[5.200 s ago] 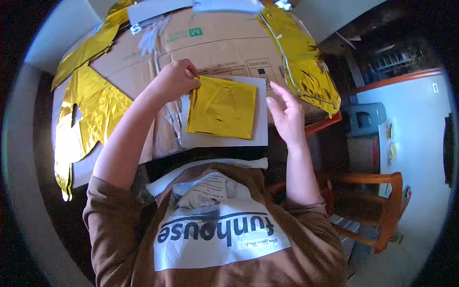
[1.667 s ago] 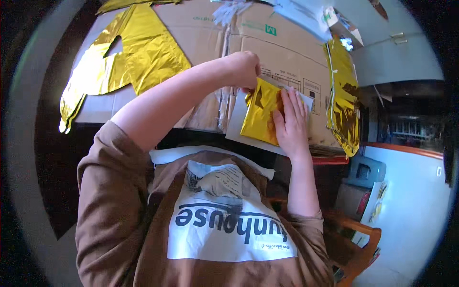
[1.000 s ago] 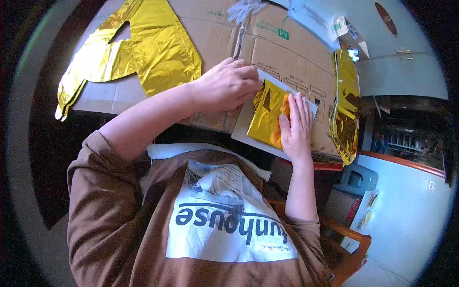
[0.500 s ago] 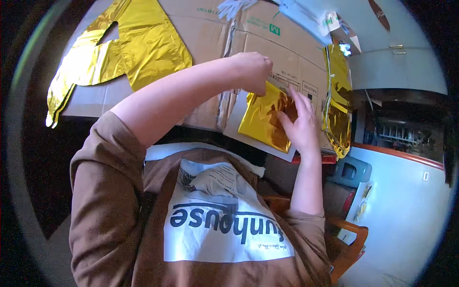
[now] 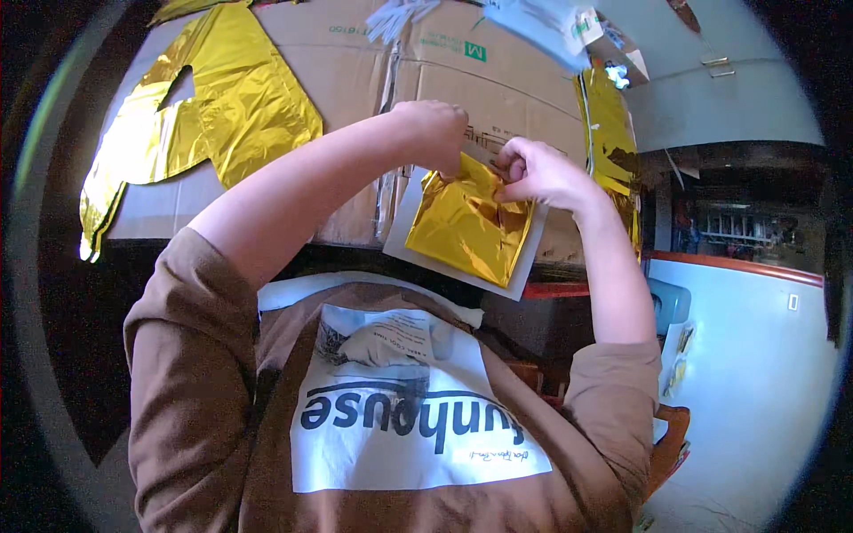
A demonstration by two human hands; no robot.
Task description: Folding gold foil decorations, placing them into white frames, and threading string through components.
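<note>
A folded gold foil balloon (image 5: pixel 466 233) lies on a pale card (image 5: pixel 400 233) near the front edge of the cardboard. My left hand (image 5: pixel 433 131) is closed at the balloon's upper left edge, its fingers curled down and pinching the foil. At the upper right corner, my right hand (image 5: pixel 544 173) pinches the foil between thumb and bent fingers. The foil is creased between the two hands. My left fingertips are partly hidden behind the hand.
Flattened brown cardboard (image 5: pixel 355 80) covers the table. An unfolded, flat gold foil balloon (image 5: pixel 253 98) with a hole lies at the left. More gold foil (image 5: pixel 613 133) hangs along the right edge. Thin white strips (image 5: pixel 400 18) and a clear plastic bag (image 5: pixel 533 31) lie at the back.
My right hand has gone from lying spread along the balloon's right side to pinching its upper right corner. My left hand stays at the upper edge. The view has shifted slightly.
</note>
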